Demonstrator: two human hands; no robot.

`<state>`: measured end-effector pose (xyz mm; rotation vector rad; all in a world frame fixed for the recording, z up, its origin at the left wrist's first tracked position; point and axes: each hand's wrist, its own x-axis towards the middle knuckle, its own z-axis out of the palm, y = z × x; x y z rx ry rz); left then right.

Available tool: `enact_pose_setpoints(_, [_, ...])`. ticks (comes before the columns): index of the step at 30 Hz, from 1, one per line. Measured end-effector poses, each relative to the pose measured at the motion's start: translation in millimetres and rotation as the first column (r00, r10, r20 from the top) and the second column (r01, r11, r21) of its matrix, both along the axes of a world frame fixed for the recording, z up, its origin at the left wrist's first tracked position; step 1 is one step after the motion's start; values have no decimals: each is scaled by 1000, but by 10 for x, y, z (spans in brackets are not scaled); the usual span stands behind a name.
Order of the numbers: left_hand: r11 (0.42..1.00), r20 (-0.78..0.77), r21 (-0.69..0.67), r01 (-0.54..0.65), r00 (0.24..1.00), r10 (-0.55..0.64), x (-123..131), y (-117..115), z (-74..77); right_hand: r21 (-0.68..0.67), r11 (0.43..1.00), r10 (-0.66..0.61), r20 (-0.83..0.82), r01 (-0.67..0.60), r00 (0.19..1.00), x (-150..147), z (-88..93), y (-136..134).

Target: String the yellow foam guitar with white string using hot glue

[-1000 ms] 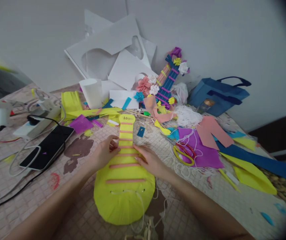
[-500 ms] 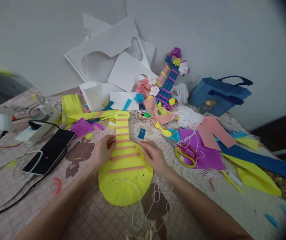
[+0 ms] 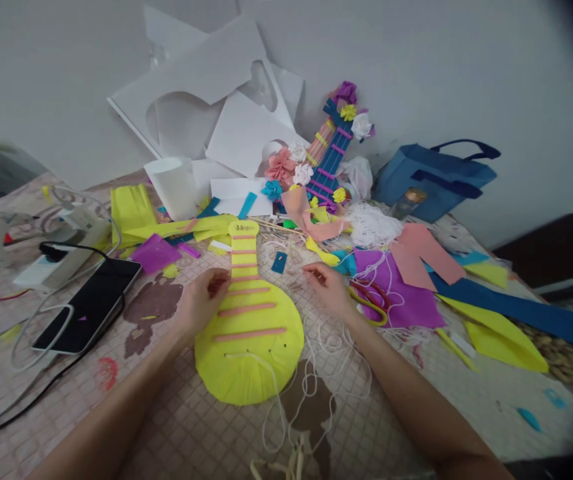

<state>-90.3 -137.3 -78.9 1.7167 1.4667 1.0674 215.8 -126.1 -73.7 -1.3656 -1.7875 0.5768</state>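
Note:
A yellow paper guitar (image 3: 249, 353) with pink strips across its neck lies flat on the table in front of me. My left hand (image 3: 201, 300) grips its left edge where the neck meets the body, fingers curled. My right hand (image 3: 330, 288) is off the guitar, to its right, over loose white string (image 3: 311, 383) that trails from the guitar's body. Its fingers are bent together in a pinch; what they hold is too small to make out. Scissors with yellow and red handles (image 3: 370, 305) lie just right of that hand.
A black phone (image 3: 89, 303), cables and a power strip (image 3: 61, 257) lie at the left. Behind are white cut boards (image 3: 206, 80), a white paper roll (image 3: 173, 187), a blue flower-trimmed guitar (image 3: 333, 157) and a blue bag (image 3: 431, 177). Coloured paper scraps, including a purple sheet (image 3: 409, 307), cover the right.
My right hand has lifted off the guitar's neck and moved right toward the scissors. The left hand stays on the guitar's left edge. The view has shifted, so the guitar sits a little farther away.

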Motion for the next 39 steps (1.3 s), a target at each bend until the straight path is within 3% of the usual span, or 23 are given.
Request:
enact_pose_setpoints(7, [1000, -93, -21, -22, 995, 20, -51, -5, 98, -43, 992, 122, 64, -119, 991, -55, 3, -42])
enact_pose_setpoints(14, [988, -324, -53, 143, 934, -153, -169, -15, 134, -60, 978, 207, 148, -201, 967, -63, -10, -52])
enact_pose_setpoints(18, [981, -436, -52, 187, 879, -191, -184, -32, 152, -65, 975, 221, 191, -212, 957, -60, -46, -46])
enact_pose_setpoints(30, [991, -352, -32, 131, 926, -134, -122, -50, 170, -84, 982, 182, 149, -171, 972, -89, -30, -65])
enact_pose_setpoints(39, [986, -418, -38, 164, 893, -165, -131, -60, 222, -56, 993, 111, 85, -107, 990, -87, -11, -80])
